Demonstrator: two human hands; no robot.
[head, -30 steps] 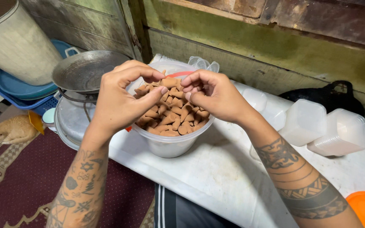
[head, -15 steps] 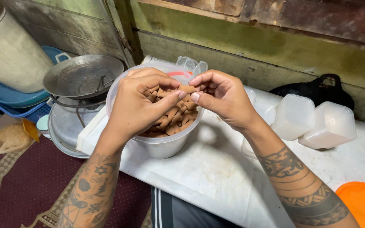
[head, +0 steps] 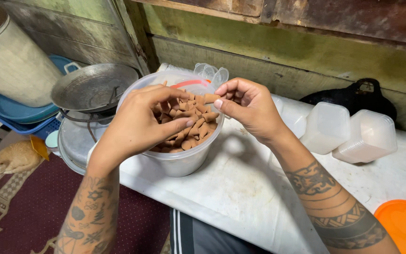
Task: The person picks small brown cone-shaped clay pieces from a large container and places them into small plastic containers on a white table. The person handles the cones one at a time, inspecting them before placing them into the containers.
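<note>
At frame centre, the right hand (head: pixel 250 106), lifted slightly since a moment ago, pinches one brown cone (head: pixel 211 98) above the clear tub (head: pixel 179 157) on the white bench (head: pixel 240 188); the left hand (head: pixel 139 124) curls loosely over the pile.

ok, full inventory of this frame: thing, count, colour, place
clear plastic tub: 1, clear, on the table's left part
brown cone-shaped pieces: many, brown, in the tub
white table top: 1, white, centre
lidded translucent plastic boxes: 2 plain, whitish, table's right part
orange plastic lid: 1, orange, bottom right corner
black bag: 1, black, behind the boxes
metal pan: 1, grey, left of the tub
blue plastic basins: stacked, blue, far left
ginger cat: 1, lying on the dark red rug
left hand: over the tub, fingers in the pieces
right hand: pinching one piece above the tub's rim
</note>
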